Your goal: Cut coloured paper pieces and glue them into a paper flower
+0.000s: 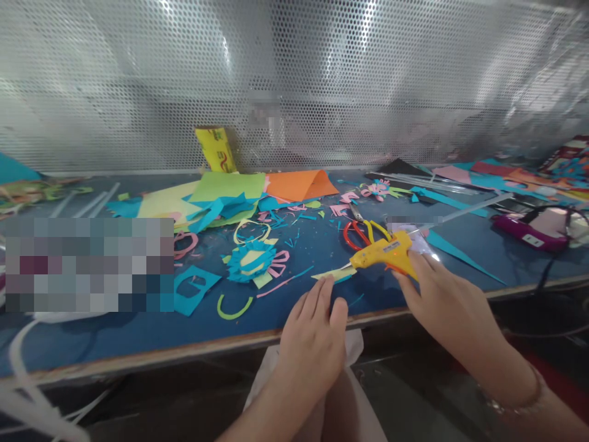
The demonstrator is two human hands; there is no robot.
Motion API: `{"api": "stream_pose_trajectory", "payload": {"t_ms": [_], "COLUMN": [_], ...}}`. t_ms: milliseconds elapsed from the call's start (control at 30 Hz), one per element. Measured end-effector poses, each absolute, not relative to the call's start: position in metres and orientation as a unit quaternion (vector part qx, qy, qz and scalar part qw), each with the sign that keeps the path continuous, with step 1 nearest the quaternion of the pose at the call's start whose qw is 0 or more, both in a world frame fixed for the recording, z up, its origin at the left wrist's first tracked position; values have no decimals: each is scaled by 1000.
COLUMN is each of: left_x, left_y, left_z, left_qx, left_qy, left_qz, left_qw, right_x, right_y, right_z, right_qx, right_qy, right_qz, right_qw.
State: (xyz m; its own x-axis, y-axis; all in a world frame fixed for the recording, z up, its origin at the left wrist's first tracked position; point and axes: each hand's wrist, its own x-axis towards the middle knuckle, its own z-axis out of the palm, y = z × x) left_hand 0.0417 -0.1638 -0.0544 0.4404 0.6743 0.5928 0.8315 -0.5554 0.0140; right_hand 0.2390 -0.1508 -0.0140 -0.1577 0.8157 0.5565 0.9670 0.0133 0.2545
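My right hand (pixel 442 294) is wrapped round the handle of a yellow glue gun (pixel 384 252), which has a long clear glue stick (pixel 473 209) poking out of its back. The nozzle points left and meets, or nearly meets, a pale yellow paper strip (pixel 338 274) with a blue edge near the table's front. On the strip's left part rest the fingertips of my left hand (pixel 315 328); its fingers are stretched out and the thumb is apart. Left of that hand lies a fringed blue paper flower (pixel 251 261) with a pale centre.
Red-and-yellow-handled scissors (pixel 356 233) lie just behind the glue gun. Paper scraps, a green curved strip (pixel 234 316) and a cut blue sheet (pixel 196 288) cover the blue table (pixel 276 319). A purple object (pixel 529 233) sits right. Perforated metal (pixel 294 80) rises behind.
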Motion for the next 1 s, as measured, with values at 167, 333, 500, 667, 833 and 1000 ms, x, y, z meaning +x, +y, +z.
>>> {"api": "stream_pose_trajectory", "payload": {"t_ms": [167, 333, 500, 667, 833, 1000], "left_x": [41, 42, 42, 42, 41, 41], "left_y": [-164, -164, -163, -163, -165, -165], "left_z": [-56, -55, -56, -57, -56, -55], "left_qx": [-836, -835, -835, -836, -835, -836], "left_qy": [-446, -449, -448, -444, -449, -456], "left_qz": [-284, -283, -286, -290, -288, -280], "left_qw": [146, 145, 144, 143, 135, 124], "right_x": [242, 246, 247, 246, 241, 222], "right_y": [-151, -152, -154, -157, -157, -151], "right_z": [-14, -14, -13, -7, 3, 4], "right_qx": [-643, -648, -649, -653, -647, -612], "right_qy": [-697, -698, -693, -679, -673, -710], "right_qz": [-292, -279, -288, -316, -341, -316], "right_qw": [123, 125, 125, 112, 115, 142]}}
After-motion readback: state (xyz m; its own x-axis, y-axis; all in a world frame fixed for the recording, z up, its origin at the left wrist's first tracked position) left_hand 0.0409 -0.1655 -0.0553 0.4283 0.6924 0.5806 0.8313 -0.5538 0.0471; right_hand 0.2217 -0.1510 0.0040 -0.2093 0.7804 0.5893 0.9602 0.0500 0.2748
